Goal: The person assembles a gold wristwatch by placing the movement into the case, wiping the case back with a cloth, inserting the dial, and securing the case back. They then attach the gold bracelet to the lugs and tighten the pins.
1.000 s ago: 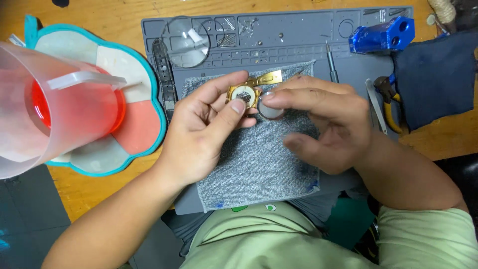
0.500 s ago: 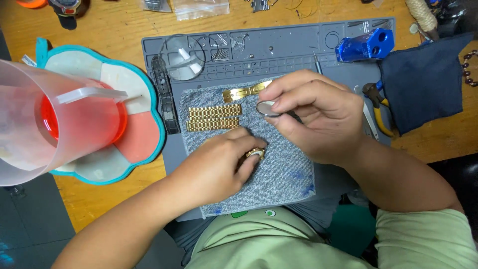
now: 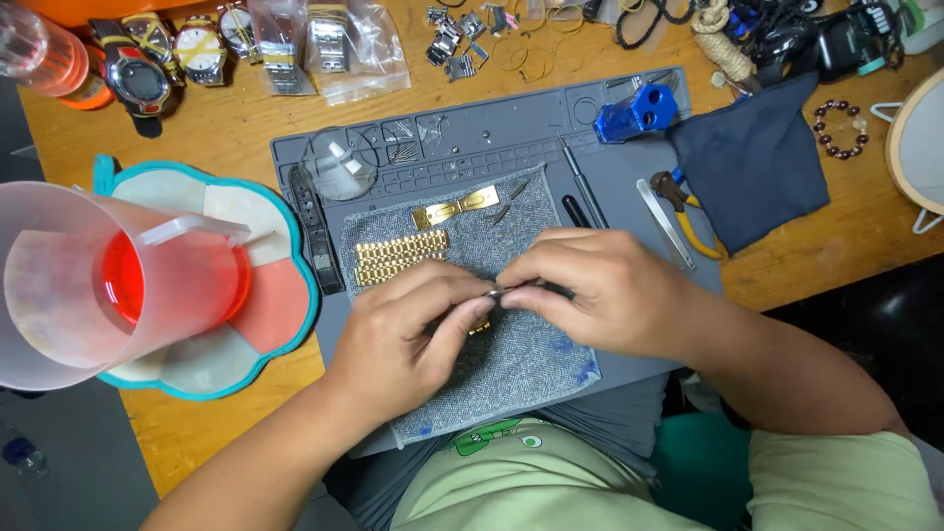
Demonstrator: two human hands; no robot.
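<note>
The left hand (image 3: 408,339) and right hand (image 3: 600,290) meet fingertip to fingertip over a grey cloth (image 3: 531,364), each pinched narrow. Between the tips shows a small silver part (image 3: 495,291); the right hand's fingers also close on a thin dark tool (image 3: 551,288) that points toward the left hand. A bit of gold metal (image 3: 480,327) peeks out just under the left hand's fingers, though what it belongs to cannot be told. Just beyond the left hand's knuckles, on the same cloth, lies a gold band (image 3: 400,258), and a little farther out a gold clasp (image 3: 455,209). Beyond the right hand lie a black pen-like tool (image 3: 576,209) and a thin screwdriver (image 3: 582,183). The cloth sits on a grey mat (image 3: 511,147) on the wooden bench (image 3: 236,128). Past the left hand's outer side a dark strap (image 3: 317,228) lies along the mat's edge, with a round lens (image 3: 339,163) above it. Farther out on that side a clear jug (image 3: 118,280) with a red bottom stands on a teal-rimmed pad (image 3: 280,324). Outward from the right hand lie tweezers (image 3: 665,222), yellow-handled pliers (image 3: 688,211) and a dark cloth (image 3: 752,162), with a blue holder (image 3: 637,111) at the mat's far corner. Watches (image 3: 167,54) sit at the bench's far edge.
</note>
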